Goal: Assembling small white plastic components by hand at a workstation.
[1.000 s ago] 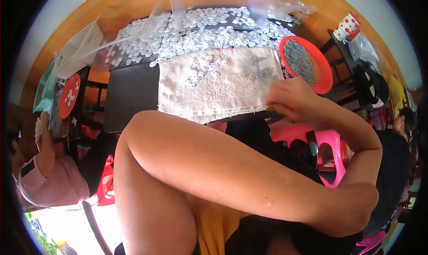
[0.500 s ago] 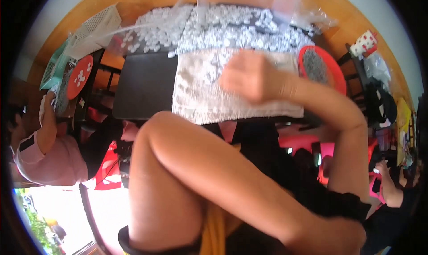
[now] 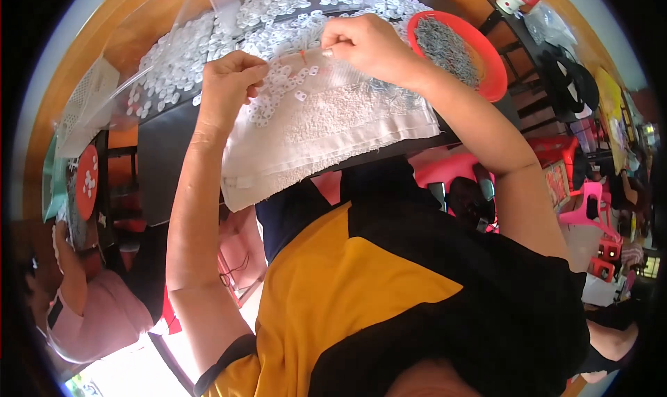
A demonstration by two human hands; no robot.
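A white towel (image 3: 333, 129) lies over the front edge of a dark table (image 3: 163, 157), with small white ring-shaped pieces (image 3: 278, 84) scattered on it. My left hand (image 3: 233, 84) rests on the towel's left part, fingers curled onto the pieces. My right hand (image 3: 368, 43) is above the towel's far edge, thumb and fingers pinched on a small piece; a thin red thread shows beside it. A large heap of the same white pieces (image 3: 292, 15) covers the table behind both hands.
A red bowl (image 3: 486, 70) with grey bits stands at the right of the towel. Clear plastic bags (image 3: 139, 91) and a white basket (image 3: 83, 98) lie at the left. A person in pink (image 3: 90, 313) sits lower left. Pink stools (image 3: 590, 202) stand at the right.
My left arm has dropped away from the camera, and both hands now sit on the towel. The right hand moved from the towel's right edge to its far middle.
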